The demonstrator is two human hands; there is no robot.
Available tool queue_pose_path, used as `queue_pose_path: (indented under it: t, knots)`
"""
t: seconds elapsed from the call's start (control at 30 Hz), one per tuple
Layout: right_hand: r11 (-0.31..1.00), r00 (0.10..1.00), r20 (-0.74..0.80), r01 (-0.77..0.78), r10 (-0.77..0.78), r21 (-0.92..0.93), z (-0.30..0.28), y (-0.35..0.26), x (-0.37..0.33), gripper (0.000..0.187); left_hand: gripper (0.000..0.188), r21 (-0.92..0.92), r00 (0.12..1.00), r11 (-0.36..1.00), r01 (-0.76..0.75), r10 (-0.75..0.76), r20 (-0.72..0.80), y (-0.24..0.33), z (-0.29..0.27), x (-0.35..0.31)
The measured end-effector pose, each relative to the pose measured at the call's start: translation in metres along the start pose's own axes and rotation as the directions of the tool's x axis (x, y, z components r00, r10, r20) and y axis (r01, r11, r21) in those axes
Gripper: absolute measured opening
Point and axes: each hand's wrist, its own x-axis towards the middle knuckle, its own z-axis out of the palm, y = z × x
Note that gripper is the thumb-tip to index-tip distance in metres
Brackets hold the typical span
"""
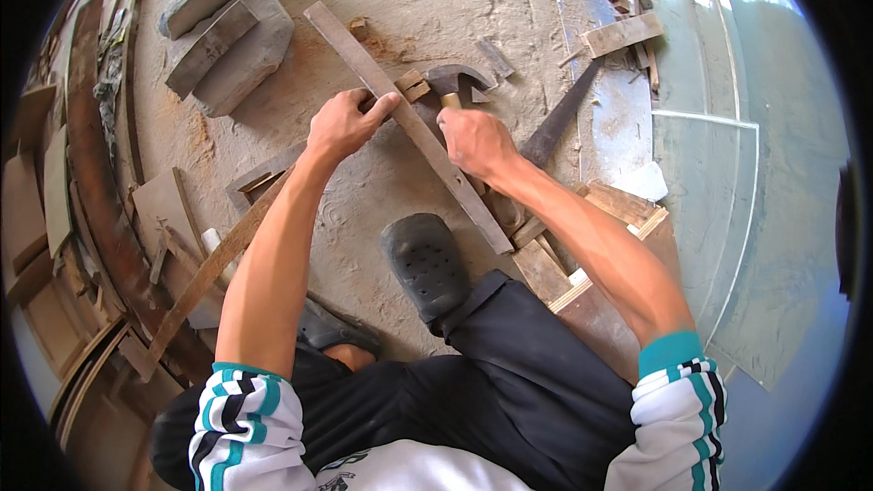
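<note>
A long, narrow wooden strip (423, 138) lies slantwise across the concrete floor in front of me. My left hand (350, 125) is closed on its left edge, thumb on top and fingers partly hidden beneath. In my right hand (479, 143) is a claw hammer (452, 78), gripped by its light wooden handle close below the dark head. The hammer head is beside the strip, apart from it. A small wood block (414, 85) sits against the strip between my hands. Whether a nail is there cannot be made out.
Stone blocks (245, 64) with a wood piece stand at far left. A dark tapered blade (564, 116) lies right of the hammer. Wood offcuts and a wooden box (618, 309) are near my right forearm; glass sheets (700, 191) lie further right. Boards (86, 173) crowd the left side.
</note>
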Motion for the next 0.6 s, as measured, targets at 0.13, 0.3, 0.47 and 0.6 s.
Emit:
queue_pose_path:
  t: [0.13,0.3,0.47,0.6]
  knots:
    - [0.995,0.986,-0.164,0.012,0.004,0.094,-0.002,-0.019,0.025,0.016,0.074,-0.007,1.0,1.0,0.002,-0.002,0.01,-0.002,0.0,-0.001]
    - [0.994,0.98,-0.198,0.03,-0.008,0.108,-0.004,-0.026,0.045,0.018,0.073,-0.04,1.0,0.999,-0.01,0.011,0.011,-0.006,0.002,0.002]
    - [0.977,0.956,-0.287,0.118,-0.062,0.18,-0.01,-0.029,0.055,0.018,0.068,-0.072,1.0,0.997,-0.02,0.02,-0.008,-0.009,0.003,0.004]
    - [0.98,0.977,-0.21,0.067,-0.027,0.186,-0.005,-0.029,0.062,0.018,0.066,-0.048,0.999,0.998,-0.037,0.036,-0.012,-0.008,0.003,0.005]
